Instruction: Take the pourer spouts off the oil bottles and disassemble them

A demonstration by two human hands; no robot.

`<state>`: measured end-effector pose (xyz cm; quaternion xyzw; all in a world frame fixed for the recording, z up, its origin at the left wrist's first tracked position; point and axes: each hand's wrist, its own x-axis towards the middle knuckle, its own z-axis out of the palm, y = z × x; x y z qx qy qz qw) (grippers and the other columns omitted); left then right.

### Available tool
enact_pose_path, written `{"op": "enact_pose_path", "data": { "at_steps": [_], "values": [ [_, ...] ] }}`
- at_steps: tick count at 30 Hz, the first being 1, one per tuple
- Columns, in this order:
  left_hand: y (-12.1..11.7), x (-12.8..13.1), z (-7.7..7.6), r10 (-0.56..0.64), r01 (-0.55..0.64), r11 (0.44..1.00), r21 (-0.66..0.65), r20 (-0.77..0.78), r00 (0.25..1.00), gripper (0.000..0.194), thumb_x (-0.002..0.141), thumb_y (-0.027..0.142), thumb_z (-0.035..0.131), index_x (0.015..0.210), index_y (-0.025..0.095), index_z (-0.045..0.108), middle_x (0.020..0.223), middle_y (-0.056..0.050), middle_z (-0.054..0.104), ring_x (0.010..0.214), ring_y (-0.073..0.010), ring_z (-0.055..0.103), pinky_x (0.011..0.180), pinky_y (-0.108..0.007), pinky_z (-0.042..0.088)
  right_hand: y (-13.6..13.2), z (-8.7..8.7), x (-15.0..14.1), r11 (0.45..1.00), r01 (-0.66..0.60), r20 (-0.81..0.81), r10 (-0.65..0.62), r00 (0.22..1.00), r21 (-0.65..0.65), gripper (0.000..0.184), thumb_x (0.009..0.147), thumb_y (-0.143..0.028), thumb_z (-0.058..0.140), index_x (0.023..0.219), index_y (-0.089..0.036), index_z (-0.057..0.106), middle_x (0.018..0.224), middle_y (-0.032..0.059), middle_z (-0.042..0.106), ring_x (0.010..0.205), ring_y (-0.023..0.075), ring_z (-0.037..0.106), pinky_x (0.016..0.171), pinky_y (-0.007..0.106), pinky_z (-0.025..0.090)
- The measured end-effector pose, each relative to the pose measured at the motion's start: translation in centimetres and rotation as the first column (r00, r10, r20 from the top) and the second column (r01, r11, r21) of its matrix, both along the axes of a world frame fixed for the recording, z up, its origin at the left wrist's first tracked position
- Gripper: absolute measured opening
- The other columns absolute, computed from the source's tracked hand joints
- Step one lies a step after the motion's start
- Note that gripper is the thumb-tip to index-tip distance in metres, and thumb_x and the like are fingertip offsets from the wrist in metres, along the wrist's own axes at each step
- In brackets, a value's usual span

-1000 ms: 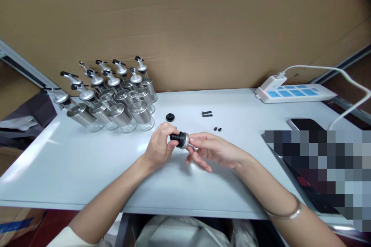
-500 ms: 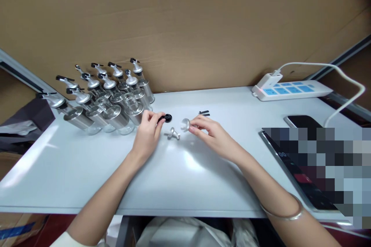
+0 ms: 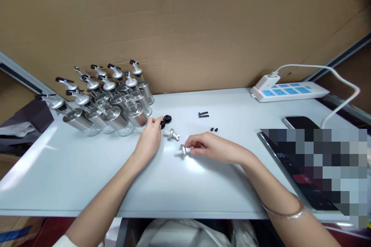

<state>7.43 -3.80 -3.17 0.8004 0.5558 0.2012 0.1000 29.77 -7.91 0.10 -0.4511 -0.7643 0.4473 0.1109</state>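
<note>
Silver spout [image 3: 183,150], flanged, on its side, pinched by the right hand [image 3: 210,147]; second spout [image 3: 172,134], silver, tilted, between the hands; black stopper [image 3: 162,125], round, partly hidden at the left hand [image 3: 149,138].

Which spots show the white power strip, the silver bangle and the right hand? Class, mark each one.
White power strip [image 3: 314,93]: head view, on its front side edge.
Silver bangle [image 3: 285,215]: head view, on its lower band.
Right hand [image 3: 213,146]: head view, on its back.

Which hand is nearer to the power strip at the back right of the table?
The right hand. It is on the power strip's near side and to its left; the left hand is farther left, beside the black round parts.
</note>
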Motion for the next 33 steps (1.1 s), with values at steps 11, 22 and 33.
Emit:
{"op": "enact_pose_path", "data": {
  "at_steps": [11,22,33],
  "values": [
    [-1.2,1.1,1.6,-0.094,0.093,0.991,-0.099,-0.005,0.996,0.028,0.094,0.030,0.036,0.103,0.020,0.061,0.102,-0.005,0.067,0.093,-0.0215,0.064,0.081,-0.033,0.049,-0.1,-1.1,-1.2,0.979,0.112,-0.088,-0.098,0.991,0.168,0.014,0.083,-0.018,0.053,0.096,-0.018,0.060,0.079,0.0022,0.065,0.071,0.0139,0.058,0.067,0.023,0.042],
    [-1.0,0.7,1.1,-0.252,0.249,0.962,-0.115,-0.016,0.968,0.028,0.094,0.031,0.036,0.103,0.024,0.061,0.102,-0.002,0.069,0.092,-0.0197,0.066,0.077,-0.030,0.049,-0.3,-0.7,-1.1,0.984,0.026,-0.027,-0.022,0.999,0.176,0.016,0.082,-0.016,0.052,0.088,-0.018,0.068,0.082,0.0034,0.064,0.071,0.0144,0.057,0.070,0.026,0.043],
    [-0.2,-1.1,2.1,-0.150,0.053,0.929,0.367,0.241,0.959,0.029,0.095,0.041,0.033,0.109,0.022,0.050,0.062,0.004,0.055,0.049,-0.0113,0.053,0.053,-0.023,0.040,-0.3,0.2,-1.0,0.984,0.070,-0.021,-0.068,0.997,0.163,0.020,0.087,-0.025,0.049,0.089,-0.018,0.068,0.084,0.0050,0.066,0.072,0.0153,0.058,0.069,0.027,0.043]
  ]
}}
